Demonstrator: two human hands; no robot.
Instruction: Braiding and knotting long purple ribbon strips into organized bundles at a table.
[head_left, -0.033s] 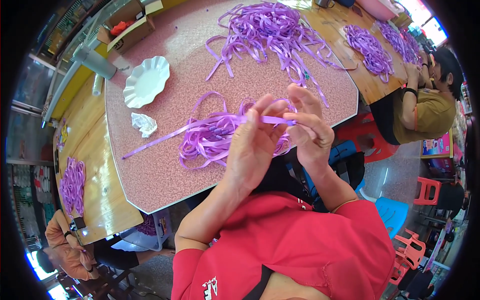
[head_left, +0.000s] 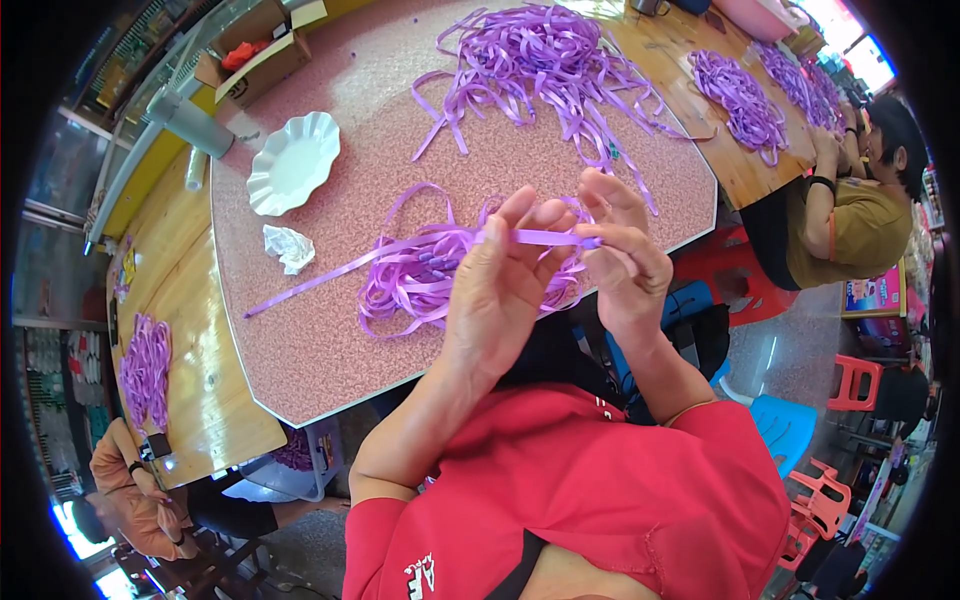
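A flat purple ribbon [head_left: 545, 237] is stretched between my two hands above the table. My left hand [head_left: 490, 280] pinches it between thumb and forefinger, while its other fingers stay raised. At the ribbon's end, a darker purple tip [head_left: 591, 243] sits in the thumb-and-finger pinch of my right hand [head_left: 630, 265]. From my left hand the strip appears to run on leftward, down to the tabletop. Beneath and behind my hands lies a loose heap of the same ribbons [head_left: 425, 275], partly hidden by them, with several darker purple tips showing.
A bigger ribbon pile [head_left: 540, 60] lies at the far side of the pink speckled table [head_left: 330, 350]. Left of me are a scalloped white dish [head_left: 293, 165], crumpled tissue [head_left: 289, 249] and a grey-green bottle [head_left: 190, 122]. People sit at right [head_left: 850, 215] and lower left [head_left: 140, 490].
My hands have drawn slightly apart, the right one shifting a little to the right. A bit more ribbon shows between them. Both hands keep their pinch.
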